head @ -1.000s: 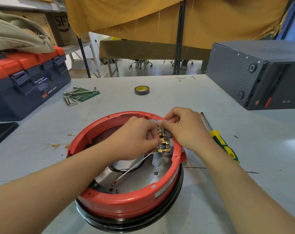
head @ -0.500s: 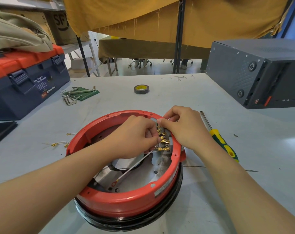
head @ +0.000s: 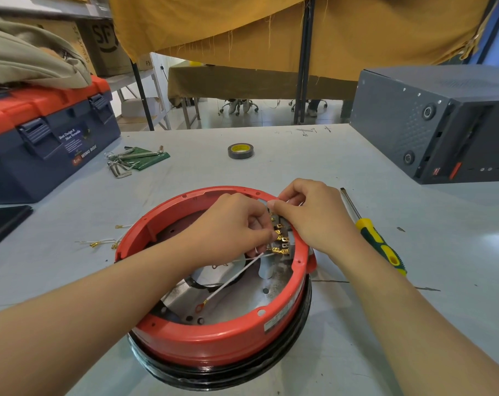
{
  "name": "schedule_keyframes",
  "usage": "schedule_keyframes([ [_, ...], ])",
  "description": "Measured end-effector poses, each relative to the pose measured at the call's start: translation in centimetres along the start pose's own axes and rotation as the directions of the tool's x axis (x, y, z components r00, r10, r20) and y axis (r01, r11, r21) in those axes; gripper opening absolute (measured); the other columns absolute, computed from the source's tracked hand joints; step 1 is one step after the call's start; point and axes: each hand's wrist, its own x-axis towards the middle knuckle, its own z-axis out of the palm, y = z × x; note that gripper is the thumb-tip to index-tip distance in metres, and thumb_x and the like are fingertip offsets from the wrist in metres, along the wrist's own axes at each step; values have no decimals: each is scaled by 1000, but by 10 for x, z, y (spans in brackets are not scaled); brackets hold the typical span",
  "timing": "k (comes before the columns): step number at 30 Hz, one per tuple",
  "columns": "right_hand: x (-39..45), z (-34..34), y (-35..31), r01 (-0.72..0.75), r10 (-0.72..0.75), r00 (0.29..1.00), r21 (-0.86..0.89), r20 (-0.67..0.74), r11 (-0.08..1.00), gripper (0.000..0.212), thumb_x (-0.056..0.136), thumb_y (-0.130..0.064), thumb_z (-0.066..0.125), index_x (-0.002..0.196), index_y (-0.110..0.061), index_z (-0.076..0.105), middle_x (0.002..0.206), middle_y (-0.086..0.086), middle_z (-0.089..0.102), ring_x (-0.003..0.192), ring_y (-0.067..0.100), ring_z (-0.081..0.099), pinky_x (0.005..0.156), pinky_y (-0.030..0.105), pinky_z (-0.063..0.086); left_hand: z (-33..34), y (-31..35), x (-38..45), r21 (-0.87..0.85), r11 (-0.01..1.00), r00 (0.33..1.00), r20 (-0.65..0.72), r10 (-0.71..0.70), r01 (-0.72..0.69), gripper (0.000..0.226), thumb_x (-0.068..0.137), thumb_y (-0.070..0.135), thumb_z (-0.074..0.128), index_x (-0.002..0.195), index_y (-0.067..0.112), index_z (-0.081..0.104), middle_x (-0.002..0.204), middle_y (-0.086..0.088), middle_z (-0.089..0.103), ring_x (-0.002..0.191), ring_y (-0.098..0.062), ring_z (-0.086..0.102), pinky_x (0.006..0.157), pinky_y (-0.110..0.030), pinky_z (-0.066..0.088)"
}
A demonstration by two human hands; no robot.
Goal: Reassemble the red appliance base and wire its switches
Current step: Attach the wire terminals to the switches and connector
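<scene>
The red appliance base (head: 214,338) lies upside down on the grey table, a black ring under it and a metal plate inside. On its inner right wall sits a row of brass switch terminals (head: 281,240). My left hand (head: 231,227) reaches inside and pinches a white wire at the terminals. That white wire (head: 231,281) runs down to a ring lug on the plate. Over the rim at the top of the terminal row, my right hand (head: 311,215) pinches a thin white wire; its end is hidden by my fingers.
A yellow-green screwdriver (head: 376,241) lies right of the base. Loose wires with brass lugs (head: 100,242) lie to the left. Farther back are hex keys (head: 128,161), a tape roll (head: 240,151), a blue-and-orange toolbox (head: 42,132) and a dark grey case (head: 442,124).
Both hands stay at the terminal row with only small finger shifts. The view has moved slightly.
</scene>
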Motion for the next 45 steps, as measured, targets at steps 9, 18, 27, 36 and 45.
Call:
schedule_keyframes([
  [9, -2, -6, 0, -6, 14, 998, -118, 68, 993, 22, 82, -47, 64, 80, -24, 64, 54, -9, 45, 48, 7, 45, 48, 24, 30, -12, -6, 0, -100, 994, 994, 106, -21, 32, 18, 85, -1, 58, 90, 10, 71, 67, -4, 71, 59, -11, 68, 56, -12, 47],
  [18, -2, -6, 0, -10, 19, 995, -88, 97, 996, 23, 84, -45, 63, 77, -22, 62, 53, -7, 41, 47, 6, 37, 47, 21, 25, -9, -8, -1, 49, 995, 995, 57, 83, -86, 10, 85, 9, 65, 89, 12, 74, 63, 3, 67, 49, 5, 57, 52, -3, 36],
  [27, -1, -6, 1, -9, 18, 993, -78, 113, 997, 23, 85, -43, 62, 80, -21, 62, 55, -5, 45, 48, 7, 40, 48, 20, 27, -8, -5, -2, 81, 993, 995, 43, 85, -89, 12, 87, 9, 64, 86, 15, 74, 61, 3, 66, 47, 6, 54, 49, -4, 35],
  [36, -3, -5, 1, -1, 5, 994, -42, 109, 999, 23, 86, -40, 62, 77, -19, 59, 52, -5, 43, 47, 7, 38, 49, 22, 29, -6, -7, -2, 86, 991, 995, 11, 100, -101, 11, 85, 7, 64, 81, 15, 70, 64, -2, 69, 58, -5, 64, 60, -12, 45],
  [45, -4, -5, 0, 2, 2, 991, -35, 131, 999, 24, 88, -39, 60, 82, -16, 60, 61, 2, 55, 52, 11, 44, 52, 25, 35, -4, -5, -1, 97, 988, 993, -1, 119, -118, 12, 85, 8, 63, 79, 15, 68, 63, -2, 68, 58, -6, 62, 58, -10, 41],
])
